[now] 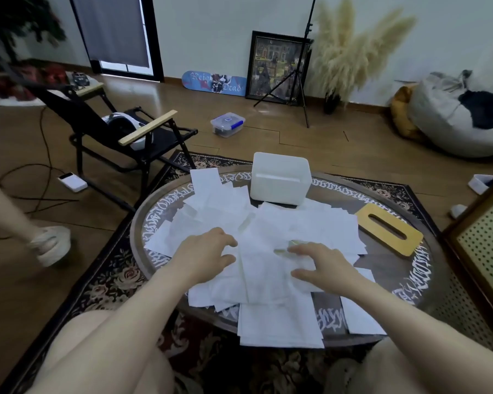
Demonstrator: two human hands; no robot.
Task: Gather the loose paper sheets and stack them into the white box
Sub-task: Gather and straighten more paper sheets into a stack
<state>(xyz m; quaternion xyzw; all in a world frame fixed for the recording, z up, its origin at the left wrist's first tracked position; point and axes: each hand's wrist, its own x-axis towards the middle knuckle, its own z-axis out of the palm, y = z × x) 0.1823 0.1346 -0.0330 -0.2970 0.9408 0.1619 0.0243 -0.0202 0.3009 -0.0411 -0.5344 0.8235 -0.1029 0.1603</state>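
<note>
Paper sheets lying scattered over round table; white box sitting at far edge, contents unseen. Left hand and right hand pressing sheets, fingers loosely spread. Gathering barely starting.

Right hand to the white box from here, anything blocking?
Probably yes: the right hand rests on the paper sheets, and only flat sheets lie between it and the white box.
</note>
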